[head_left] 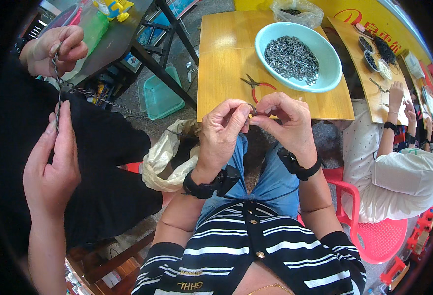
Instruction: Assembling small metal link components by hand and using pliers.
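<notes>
In front of my lap, at the table's near edge, my hands meet with their fingertips almost together. My left hand [224,129] is closed in a pinch, and so is my right hand [286,122]. Between them is a small dark metal link [253,111], partly covered by the fingers. Just beyond lie pliers [258,87] with red handles, their jaws apart. Farther back stands a pale turquoise basin [335,59] holding a heap of loose metal links [291,59]. A cream plastic bag [163,160] hangs open beside my left forearm.
The wooden table [221,54] bears a clear plastic bag [300,12] at its far edge. At left, another person's hands [54,167] hold a chain [58,81]. A green plastic bin [163,96] rests on the floor. To the right, someone sits on a pink chair [381,236].
</notes>
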{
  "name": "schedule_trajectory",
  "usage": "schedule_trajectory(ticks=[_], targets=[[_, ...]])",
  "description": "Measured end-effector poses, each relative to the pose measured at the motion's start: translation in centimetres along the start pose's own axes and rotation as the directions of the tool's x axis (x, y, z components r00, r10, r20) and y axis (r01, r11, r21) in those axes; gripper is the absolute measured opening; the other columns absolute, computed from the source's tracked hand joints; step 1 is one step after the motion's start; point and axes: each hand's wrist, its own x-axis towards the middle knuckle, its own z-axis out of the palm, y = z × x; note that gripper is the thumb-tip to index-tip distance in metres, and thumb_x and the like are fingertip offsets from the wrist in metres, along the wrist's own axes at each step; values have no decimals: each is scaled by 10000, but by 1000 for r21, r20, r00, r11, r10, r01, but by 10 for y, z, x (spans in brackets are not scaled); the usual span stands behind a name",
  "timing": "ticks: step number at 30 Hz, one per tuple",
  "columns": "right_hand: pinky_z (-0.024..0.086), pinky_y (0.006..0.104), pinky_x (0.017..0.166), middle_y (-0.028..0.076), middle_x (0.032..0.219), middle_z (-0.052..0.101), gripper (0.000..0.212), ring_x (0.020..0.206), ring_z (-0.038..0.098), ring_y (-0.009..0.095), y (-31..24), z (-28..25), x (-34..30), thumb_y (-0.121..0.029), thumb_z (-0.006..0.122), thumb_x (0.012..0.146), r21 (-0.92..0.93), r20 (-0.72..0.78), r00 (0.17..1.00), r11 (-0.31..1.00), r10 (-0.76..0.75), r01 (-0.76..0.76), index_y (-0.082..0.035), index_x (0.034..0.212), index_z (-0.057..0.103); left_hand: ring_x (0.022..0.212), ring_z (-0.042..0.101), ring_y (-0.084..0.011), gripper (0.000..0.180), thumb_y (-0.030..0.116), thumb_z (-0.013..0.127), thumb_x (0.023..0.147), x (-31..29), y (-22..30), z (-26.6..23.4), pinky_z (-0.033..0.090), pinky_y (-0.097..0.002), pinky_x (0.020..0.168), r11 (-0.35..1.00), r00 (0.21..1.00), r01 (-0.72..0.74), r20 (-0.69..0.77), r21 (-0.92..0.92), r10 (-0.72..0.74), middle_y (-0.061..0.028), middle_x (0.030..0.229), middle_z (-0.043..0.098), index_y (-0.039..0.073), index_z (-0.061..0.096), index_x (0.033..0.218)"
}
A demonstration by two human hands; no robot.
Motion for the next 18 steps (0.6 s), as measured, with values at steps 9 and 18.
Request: schedule_trajectory(ticks=[9, 18], targets=[[475, 252, 564, 61, 707, 604, 206, 606, 598, 163, -1, -6, 6, -64, 764, 692, -128, 82, 994, 988, -79, 89, -11, 797, 595, 659, 518, -75, 116, 114, 558, 922, -5, -4, 5, 423, -209, 594, 980, 1000, 12, -22, -198, -17, -21, 803, 593, 14, 613, 942], [480, 263, 558, 52, 701, 609, 209, 602, 603, 165, 5, -2, 4, -89, 768, 694, -199, 18, 989, 969, -146, 147, -19, 781, 591, 626, 515, -57, 150, 140, 555, 926, -4, -5, 11, 421, -189, 584, 968, 995, -7, -96, -252, -18, -8, 723, 588, 7, 624, 915]])
